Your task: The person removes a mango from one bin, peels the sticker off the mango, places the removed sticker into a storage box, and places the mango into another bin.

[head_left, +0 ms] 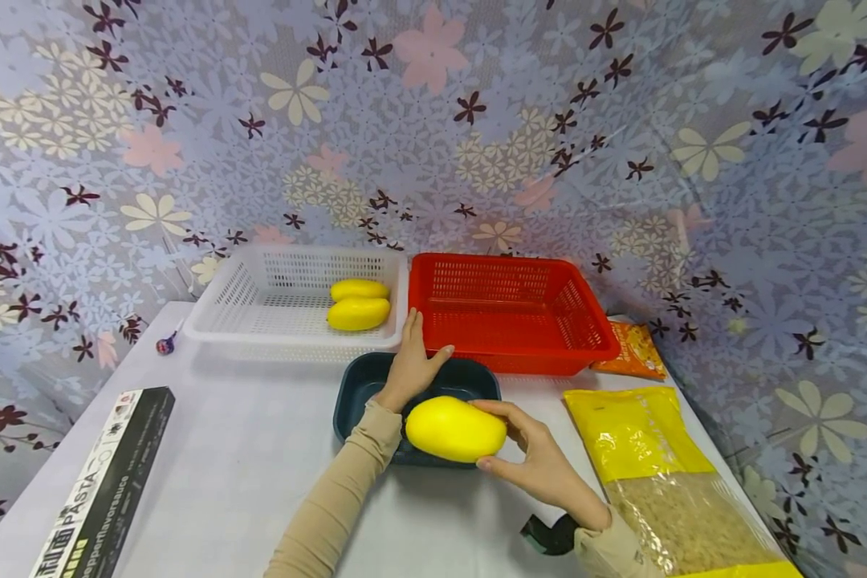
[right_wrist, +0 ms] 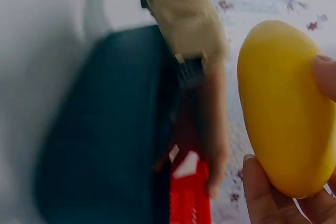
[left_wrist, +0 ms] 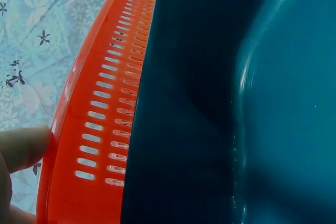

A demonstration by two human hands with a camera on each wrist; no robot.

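In my right hand (head_left: 538, 457) I hold a yellow mango (head_left: 455, 429), thumb and fingers around its right end, above the near side of the dark teal tub (head_left: 343, 401). The right wrist view shows the same mango (right_wrist: 286, 108) up close. My left hand (head_left: 410, 365) reaches over the tub, fingers stretched and spread at the near left corner of the red basket (head_left: 506, 363). A fingertip touches the red basket's rim (left_wrist: 60, 129) in the left wrist view. Two more mangoes (head_left: 359, 314) lie side by side in the white basket (head_left: 296, 341).
A black and white pasta box (head_left: 108, 482) lies at the left, with a lollipop (head_left: 164, 346) beyond it. On the right are a yellow bag (head_left: 679, 482) and an orange snack packet (head_left: 632, 350). Behind the baskets hangs a flowered cloth (head_left: 433, 144).
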